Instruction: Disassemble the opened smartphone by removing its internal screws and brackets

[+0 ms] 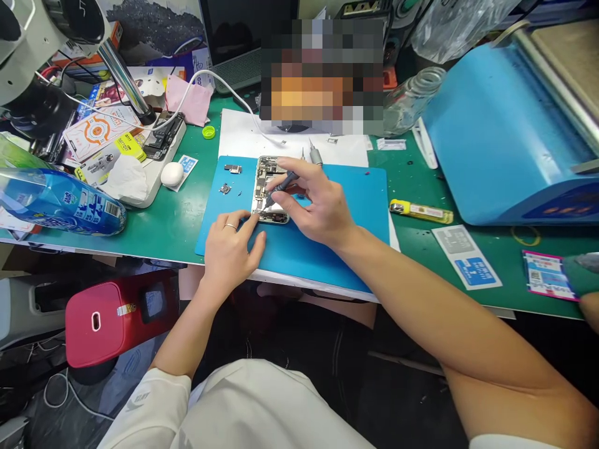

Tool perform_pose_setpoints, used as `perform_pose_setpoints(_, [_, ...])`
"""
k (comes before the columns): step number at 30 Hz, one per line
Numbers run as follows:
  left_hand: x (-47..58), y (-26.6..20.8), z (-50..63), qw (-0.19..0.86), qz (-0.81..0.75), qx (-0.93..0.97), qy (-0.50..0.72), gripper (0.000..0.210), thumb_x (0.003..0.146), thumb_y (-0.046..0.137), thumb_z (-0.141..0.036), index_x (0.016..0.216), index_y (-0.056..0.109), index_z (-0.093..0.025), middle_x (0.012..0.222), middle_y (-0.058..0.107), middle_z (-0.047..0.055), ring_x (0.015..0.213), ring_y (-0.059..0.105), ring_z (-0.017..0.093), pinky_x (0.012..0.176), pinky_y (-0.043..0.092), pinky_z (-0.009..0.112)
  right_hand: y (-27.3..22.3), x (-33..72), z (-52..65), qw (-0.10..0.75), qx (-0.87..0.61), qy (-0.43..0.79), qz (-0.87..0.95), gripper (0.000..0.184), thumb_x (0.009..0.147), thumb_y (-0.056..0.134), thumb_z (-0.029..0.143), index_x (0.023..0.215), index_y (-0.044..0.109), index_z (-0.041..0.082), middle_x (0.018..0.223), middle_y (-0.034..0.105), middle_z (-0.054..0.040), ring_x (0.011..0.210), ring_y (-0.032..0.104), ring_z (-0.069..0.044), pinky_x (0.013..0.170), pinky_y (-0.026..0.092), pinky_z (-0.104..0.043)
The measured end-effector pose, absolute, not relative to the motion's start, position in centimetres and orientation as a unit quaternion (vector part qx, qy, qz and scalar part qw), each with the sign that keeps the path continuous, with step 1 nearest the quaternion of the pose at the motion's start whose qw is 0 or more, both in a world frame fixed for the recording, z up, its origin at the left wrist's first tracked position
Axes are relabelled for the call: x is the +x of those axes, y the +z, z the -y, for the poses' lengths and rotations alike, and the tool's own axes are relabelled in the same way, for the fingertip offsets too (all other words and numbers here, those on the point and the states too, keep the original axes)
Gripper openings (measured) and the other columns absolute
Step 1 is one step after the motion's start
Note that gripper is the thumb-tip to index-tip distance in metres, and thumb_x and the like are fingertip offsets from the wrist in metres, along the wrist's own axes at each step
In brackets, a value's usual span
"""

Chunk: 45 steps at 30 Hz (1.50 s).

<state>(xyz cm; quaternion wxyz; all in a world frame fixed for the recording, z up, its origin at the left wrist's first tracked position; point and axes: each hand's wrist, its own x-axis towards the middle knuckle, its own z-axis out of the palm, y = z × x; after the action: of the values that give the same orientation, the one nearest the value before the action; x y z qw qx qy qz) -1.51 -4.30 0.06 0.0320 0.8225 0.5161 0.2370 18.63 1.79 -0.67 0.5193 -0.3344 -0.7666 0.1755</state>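
Note:
An opened phone [261,187] with its circuit board and inner parts exposed lies on a blue mat [344,262]. My right hand [322,206] grips a slim dark screwdriver [281,185], its thin tip down at the phone's lower left part. Fingers partly stretched out, my left hand [231,249] rests on the mat, with its fingertips against the phone's lower left edge. Small loose phone parts, among them a metal-plated piece [233,169] and a darker piece [225,188], lie left of the phone. My right hand hides the phone's right side.
A grey pointed tool [315,153] lies beyond my right hand. At right are a yellow utility knife [421,211], wipe packets [468,257] and a large blue machine [500,125]. A blue bottle [70,202] and microscope stand [124,78] occupy the left.

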Motion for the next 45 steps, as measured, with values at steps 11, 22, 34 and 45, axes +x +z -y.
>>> perform_pose_setpoints(11, [-1.53,-0.02,4.21,-0.004,-0.499,0.832,0.241,0.037,0.108,0.058,-0.035,0.133,0.075,-0.013,0.127,0.075,0.014,0.109,0.065,0.031,0.091,0.052,0.042,-0.85,18.67,-1.93,0.510,-0.338,0.180,0.770,0.044,0.108,0.058,0.031,0.151,0.050,0.032,0.118,0.077,-0.0018,0.098,0.079,-0.017,0.089,0.072,-0.033])
perform_pose_setpoints(22, [-1.54,-0.07,4.22,0.009,-0.506,0.831,0.232,0.037,0.108,0.056,-0.036,0.133,0.074,-0.016,0.128,0.074,0.014,0.111,0.065,0.031,0.092,0.051,0.042,-0.75,18.60,-1.92,0.513,-0.338,0.198,0.764,0.040,0.109,0.058,0.034,0.148,0.052,0.033,0.116,0.076,-0.0019,0.101,0.079,-0.018,0.089,0.073,-0.035])
perform_pose_setpoints(34, [-1.46,0.08,4.12,0.002,-0.505,0.838,0.204,0.043,0.109,0.055,-0.039,0.141,0.070,-0.014,0.130,0.072,0.016,0.111,0.063,0.032,0.090,0.051,0.043,-0.64,18.78,-1.90,0.513,-0.346,0.206,0.758,0.043,0.107,0.059,0.034,0.149,0.052,0.035,0.116,0.077,-0.0012,0.100,0.079,-0.019,0.091,0.072,-0.036])
perform_pose_setpoints(45, [-1.35,0.29,4.23,0.000,-0.512,0.840,0.179,0.044,0.109,0.056,-0.039,0.143,0.068,-0.015,0.132,0.070,0.017,0.113,0.062,0.033,0.090,0.049,0.043,-0.63,19.00,-2.03,0.517,-0.347,0.187,0.760,0.041,0.107,0.059,0.033,0.147,0.052,0.033,0.115,0.077,-0.0013,0.098,0.078,-0.019,0.087,0.073,-0.037])
